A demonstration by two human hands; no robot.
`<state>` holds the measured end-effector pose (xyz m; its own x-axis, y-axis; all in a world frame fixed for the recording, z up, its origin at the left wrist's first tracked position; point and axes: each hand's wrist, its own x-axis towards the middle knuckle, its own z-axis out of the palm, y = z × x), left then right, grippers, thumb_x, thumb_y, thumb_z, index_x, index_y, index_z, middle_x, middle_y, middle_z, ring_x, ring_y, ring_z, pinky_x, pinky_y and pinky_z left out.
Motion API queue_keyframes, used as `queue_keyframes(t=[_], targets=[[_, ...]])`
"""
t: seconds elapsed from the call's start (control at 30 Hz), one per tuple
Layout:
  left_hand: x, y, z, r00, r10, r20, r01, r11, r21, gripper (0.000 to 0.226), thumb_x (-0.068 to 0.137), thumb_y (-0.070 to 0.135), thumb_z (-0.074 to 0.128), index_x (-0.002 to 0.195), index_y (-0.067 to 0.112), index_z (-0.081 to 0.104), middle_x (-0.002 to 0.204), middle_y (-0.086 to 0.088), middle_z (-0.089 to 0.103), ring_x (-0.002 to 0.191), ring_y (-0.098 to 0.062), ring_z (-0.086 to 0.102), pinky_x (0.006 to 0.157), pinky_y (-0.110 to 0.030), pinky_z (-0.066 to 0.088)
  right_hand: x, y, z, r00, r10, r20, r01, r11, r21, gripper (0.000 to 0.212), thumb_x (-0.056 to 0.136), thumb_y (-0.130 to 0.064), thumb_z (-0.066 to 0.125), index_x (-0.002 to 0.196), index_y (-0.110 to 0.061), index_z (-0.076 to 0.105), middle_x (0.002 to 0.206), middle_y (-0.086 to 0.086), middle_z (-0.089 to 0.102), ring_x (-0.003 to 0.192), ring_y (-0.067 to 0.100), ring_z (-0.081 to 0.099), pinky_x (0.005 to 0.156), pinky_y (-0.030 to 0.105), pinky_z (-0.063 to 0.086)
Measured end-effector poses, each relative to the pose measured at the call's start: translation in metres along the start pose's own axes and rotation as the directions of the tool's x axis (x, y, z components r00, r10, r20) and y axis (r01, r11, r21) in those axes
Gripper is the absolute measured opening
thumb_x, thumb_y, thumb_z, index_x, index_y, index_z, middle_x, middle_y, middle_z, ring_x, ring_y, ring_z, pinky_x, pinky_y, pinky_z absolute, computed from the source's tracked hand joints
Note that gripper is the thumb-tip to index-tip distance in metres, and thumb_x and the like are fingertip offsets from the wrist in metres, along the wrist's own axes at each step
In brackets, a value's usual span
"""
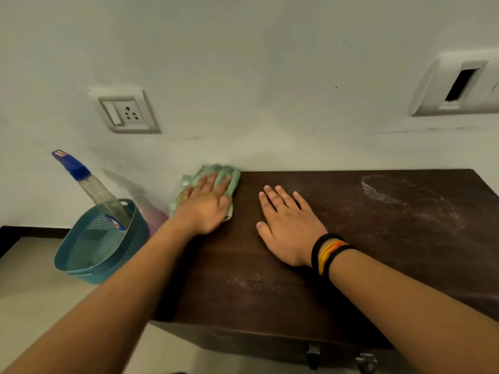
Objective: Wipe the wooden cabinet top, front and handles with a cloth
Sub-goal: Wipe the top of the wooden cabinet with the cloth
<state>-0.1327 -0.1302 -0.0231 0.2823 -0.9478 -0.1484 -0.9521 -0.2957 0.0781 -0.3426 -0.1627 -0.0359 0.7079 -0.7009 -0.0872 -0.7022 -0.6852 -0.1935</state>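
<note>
I have my left hand (206, 205) pressed flat, fingers spread, on the crumpled green cloth (232, 179) at the back-left corner of the dark wooden cabinet top (270, 287); my right hand (289, 225) rests open, holding nothing. The cloth overhangs the edge, so an outward stroke risks it slipping off.

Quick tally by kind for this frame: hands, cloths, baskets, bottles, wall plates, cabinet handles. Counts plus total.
Hands: 2, left hand flat on the cloth, right hand flat on the cabinet top
Cloths: 1, green cloth
Baskets: 1, teal basket
Bottles: 1, blue-capped bottle in the basket
Wall plates: 2, socket plate, open plate
Cabinet handles: 2
Total: 9
</note>
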Motion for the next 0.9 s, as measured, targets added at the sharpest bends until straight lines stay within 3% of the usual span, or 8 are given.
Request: queue_keyframes(t=[0.07,0.17,0.33,0.5,0.6,0.67,0.8,0.9], targets=[[-0.039,0.004,0.014,1.000,0.002,-0.002,-0.002,0.999,0.042,0.059,0.103,0.041,0.021,0.158,0.037,-0.002,0.167,0.002,-0.008,0.154,-0.023,-0.006,0.122,-0.048,0.001,-0.001,0.001,0.001,1.000,-0.015,-0.007,0.015,1.000,0.008,0.069,0.103,-0.049,0.019,0.162,-0.017,0.001,0.171,0.002,-0.003,0.157,0.019,-0.006,0.126,0.046,-0.001],[-0.035,0.043,0.018,0.976,0.215,-0.025,-0.215,0.977,-0.002,0.061,0.099,0.043,0.019,0.157,0.040,0.000,0.167,0.009,-0.007,0.154,-0.019,-0.006,0.122,-0.048,0.000,0.000,0.001,0.002,0.999,0.013,-0.036,-0.012,1.000,0.022,0.072,0.103,-0.046,0.023,0.161,-0.011,0.002,0.171,0.008,-0.002,0.157,0.021,-0.004,0.127,0.041,-0.002],[-0.008,0.005,0.007,1.000,-0.008,0.002,0.008,1.000,0.017,0.058,0.102,0.041,0.019,0.157,0.040,-0.001,0.168,0.001,-0.005,0.154,-0.023,-0.003,0.122,-0.051,0.003,0.002,0.010,0.000,1.000,0.007,-0.002,-0.007,1.000,0.022,0.070,0.104,-0.046,0.021,0.161,-0.012,0.000,0.171,0.006,-0.004,0.157,0.020,-0.005,0.127,0.037,-0.001],[-0.023,0.054,0.016,0.971,0.237,0.003,-0.237,0.971,-0.027,0.059,0.099,0.042,0.018,0.156,0.043,0.003,0.167,0.008,-0.004,0.154,-0.017,-0.005,0.122,-0.048,-0.001,-0.003,0.024,-0.003,0.999,0.040,0.004,-0.040,0.999,0.008,0.068,0.104,-0.044,0.021,0.162,-0.014,0.000,0.171,0.002,-0.005,0.157,0.016,-0.006,0.126,0.034,-0.003],[-0.004,0.025,-0.002,0.995,0.100,0.029,-0.099,0.995,-0.011,0.061,0.097,0.046,0.014,0.155,0.043,-0.001,0.168,0.005,-0.005,0.154,-0.020,-0.003,0.123,-0.050,0.002,-0.006,0.027,-0.005,0.998,0.055,0.007,-0.055,0.998,0.006,0.068,0.104,-0.045,0.019,0.162,-0.014,0.000,0.171,0.003,-0.005,0.157,0.017,-0.006,0.126,0.035,-0.002],[-0.052,0.005,0.013,0.997,0.071,0.032,-0.072,0.997,0.033,0.066,0.089,0.050,0.008,0.154,0.046,-0.004,0.166,0.007,-0.013,0.154,-0.018,-0.007,0.123,-0.050,0.001,-0.008,0.027,-0.005,0.999,0.041,0.026,-0.042,0.999,0.008,0.067,0.104,-0.044,0.019,0.162,-0.014,0.000,0.171,0.003,-0.005,0.157,0.018,-0.006,0.127,0.036,-0.001],[-0.086,0.052,0.030,0.953,0.302,0.004,-0.302,0.953,-0.032,0.064,0.090,0.046,0.011,0.153,0.051,0.000,0.163,0.018,-0.011,0.152,-0.010,-0.010,0.122,-0.046,-0.002,-0.014,0.031,-0.005,0.998,0.056,0.013,-0.056,0.998,0.014,0.066,0.105,-0.043,0.019,0.162,-0.015,0.000,0.171,0.003,-0.004,0.157,0.018,-0.005,0.126,0.035,-0.001],[-0.063,0.029,0.011,0.996,0.093,0.014,-0.092,0.995,-0.045,0.062,0.092,0.049,0.009,0.153,0.049,0.000,0.167,0.011,-0.005,0.154,-0.019,-0.004,0.122,-0.049,0.001,-0.022,0.031,-0.006,0.997,0.076,0.014,-0.076,0.997,0.015,0.066,0.105,-0.043,0.018,0.162,-0.014,0.000,0.171,0.004,-0.004,0.157,0.018,-0.005,0.126,0.035,-0.001]])
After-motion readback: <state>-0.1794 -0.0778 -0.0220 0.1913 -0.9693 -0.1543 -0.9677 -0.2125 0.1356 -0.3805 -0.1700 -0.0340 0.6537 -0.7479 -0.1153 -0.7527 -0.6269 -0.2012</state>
